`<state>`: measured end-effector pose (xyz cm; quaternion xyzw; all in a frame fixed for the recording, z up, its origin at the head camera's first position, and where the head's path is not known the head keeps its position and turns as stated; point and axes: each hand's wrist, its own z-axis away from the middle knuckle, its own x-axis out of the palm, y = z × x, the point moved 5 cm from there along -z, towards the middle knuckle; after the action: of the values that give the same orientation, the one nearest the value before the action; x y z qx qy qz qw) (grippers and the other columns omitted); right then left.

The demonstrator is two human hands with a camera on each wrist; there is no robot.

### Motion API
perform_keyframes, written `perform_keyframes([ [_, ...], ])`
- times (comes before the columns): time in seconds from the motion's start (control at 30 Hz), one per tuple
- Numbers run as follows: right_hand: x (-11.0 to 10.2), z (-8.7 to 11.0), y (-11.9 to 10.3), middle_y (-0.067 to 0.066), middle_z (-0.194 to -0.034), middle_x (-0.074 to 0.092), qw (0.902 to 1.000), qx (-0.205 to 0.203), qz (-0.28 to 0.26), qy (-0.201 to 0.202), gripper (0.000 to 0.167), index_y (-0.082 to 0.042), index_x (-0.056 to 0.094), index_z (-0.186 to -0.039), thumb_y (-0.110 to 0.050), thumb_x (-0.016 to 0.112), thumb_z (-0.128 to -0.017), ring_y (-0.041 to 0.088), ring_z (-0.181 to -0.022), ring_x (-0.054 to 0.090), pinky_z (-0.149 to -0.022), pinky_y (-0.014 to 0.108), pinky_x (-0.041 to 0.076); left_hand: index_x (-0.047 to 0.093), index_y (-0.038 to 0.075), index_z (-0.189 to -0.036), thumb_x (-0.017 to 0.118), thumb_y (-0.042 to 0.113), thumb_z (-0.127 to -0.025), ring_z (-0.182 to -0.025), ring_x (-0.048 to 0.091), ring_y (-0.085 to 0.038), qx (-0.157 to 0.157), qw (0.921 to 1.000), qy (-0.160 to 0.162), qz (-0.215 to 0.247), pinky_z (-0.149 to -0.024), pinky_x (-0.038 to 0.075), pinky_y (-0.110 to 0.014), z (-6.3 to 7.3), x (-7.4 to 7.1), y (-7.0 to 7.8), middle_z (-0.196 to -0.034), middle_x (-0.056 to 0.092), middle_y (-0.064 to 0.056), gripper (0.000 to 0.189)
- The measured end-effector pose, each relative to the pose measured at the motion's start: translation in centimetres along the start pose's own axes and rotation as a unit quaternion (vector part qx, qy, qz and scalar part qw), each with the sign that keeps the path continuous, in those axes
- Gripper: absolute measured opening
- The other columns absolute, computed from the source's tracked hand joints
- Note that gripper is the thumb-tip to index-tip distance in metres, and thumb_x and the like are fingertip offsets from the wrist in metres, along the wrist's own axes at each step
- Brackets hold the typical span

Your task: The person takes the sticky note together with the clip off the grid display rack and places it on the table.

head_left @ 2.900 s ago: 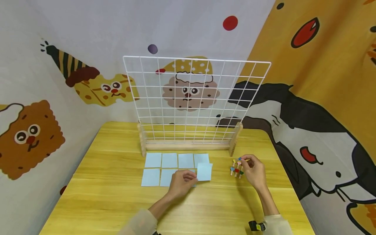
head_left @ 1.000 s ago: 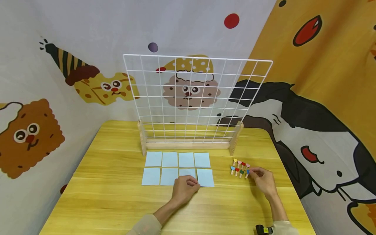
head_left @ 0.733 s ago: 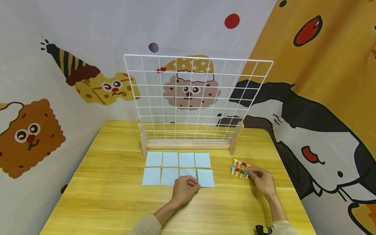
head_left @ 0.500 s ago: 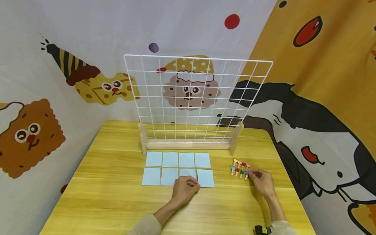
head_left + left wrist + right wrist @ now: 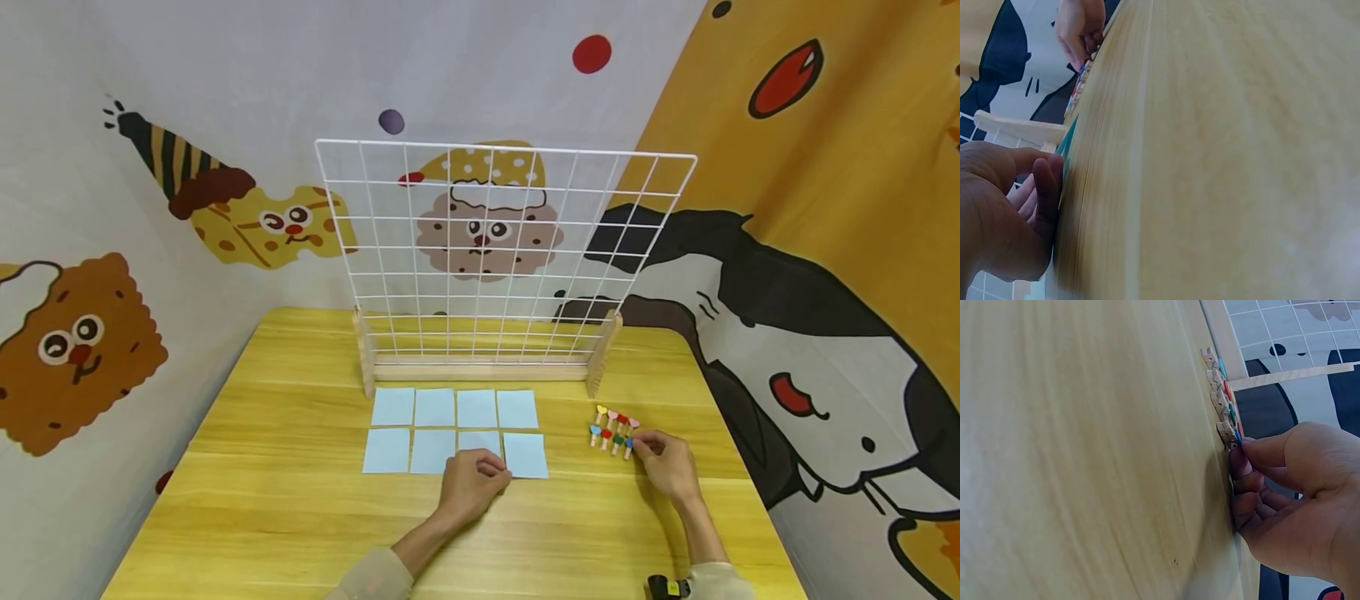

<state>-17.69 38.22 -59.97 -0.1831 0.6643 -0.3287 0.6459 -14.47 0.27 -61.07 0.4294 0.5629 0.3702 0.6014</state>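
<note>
Several light-blue square paper notes lie in two rows before the grid. My left hand pinches the lower left corner of the front right note; another front note is partly hidden behind this hand. In the left wrist view, the thumb and forefinger meet at the note's teal-looking edge. My right hand pinches a small wooden clothespin with a blue heart at the right end of the front row. Other mini clothespins with coloured hearts lie beside it in two short rows.
A white wire grid stands upright in a wooden base behind the notes. The yellow wooden table meets a cartoon-printed curtain at the back and sides.
The front right note came down flat from a raised position. My right hand moved right and nearer, set the blue clothespin at the row's end, then shifted it slightly left.
</note>
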Motion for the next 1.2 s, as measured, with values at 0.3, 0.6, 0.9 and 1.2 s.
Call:
perform_keyframes([
  [0.3,0.10,0.09,0.10,0.021,-0.117,0.082,1.0000,0.004,-0.005,-0.006,0.022,0.000,0.082,-0.123,-0.017,0.071,-0.112,0.026,-0.104,0.075,-0.080,0.023,0.054,0.086,0.010,-0.092,0.087,0.006,-0.088,-0.063,0.076,-0.004,-0.012,0.9997,0.003,0.019,-0.066,0.059,-0.016,0.10,-0.06,-0.08,-0.075,0.084,-0.003,0.005],
  [0.6,0.15,0.12,0.04,0.020,-0.116,0.082,1.0000,0.001,-0.003,-0.003,0.022,-0.001,0.082,-0.123,-0.017,0.072,-0.112,0.026,-0.102,0.075,-0.079,0.024,0.054,0.085,0.007,-0.093,0.087,0.006,-0.089,-0.057,0.075,-0.008,-0.022,0.9989,0.005,0.042,-0.057,0.057,-0.016,0.18,0.01,-0.20,-0.071,0.082,-0.008,0.004],
  [0.9,0.13,0.23,-0.05,0.019,-0.115,0.083,1.0000,-0.004,0.000,0.004,0.021,-0.002,0.083,-0.122,-0.016,0.072,-0.112,0.024,-0.100,0.075,-0.078,0.024,0.054,0.083,0.007,-0.092,0.087,0.004,-0.090,-0.044,0.063,-0.002,-0.026,0.9985,0.002,0.049,-0.040,0.050,-0.018,0.13,0.08,-0.28,-0.071,0.081,-0.011,0.005],
  [1.2,0.13,0.11,-0.10,0.020,-0.115,0.082,1.0000,-0.009,0.002,-0.002,0.023,-0.001,0.082,-0.123,-0.019,0.072,-0.112,0.025,-0.100,0.074,-0.079,0.026,0.053,0.084,0.006,-0.093,0.088,0.005,-0.090,-0.045,0.065,-0.003,-0.021,0.9986,0.002,0.048,-0.040,0.051,-0.018,0.12,0.07,-0.32,-0.072,0.082,-0.010,0.005],
])
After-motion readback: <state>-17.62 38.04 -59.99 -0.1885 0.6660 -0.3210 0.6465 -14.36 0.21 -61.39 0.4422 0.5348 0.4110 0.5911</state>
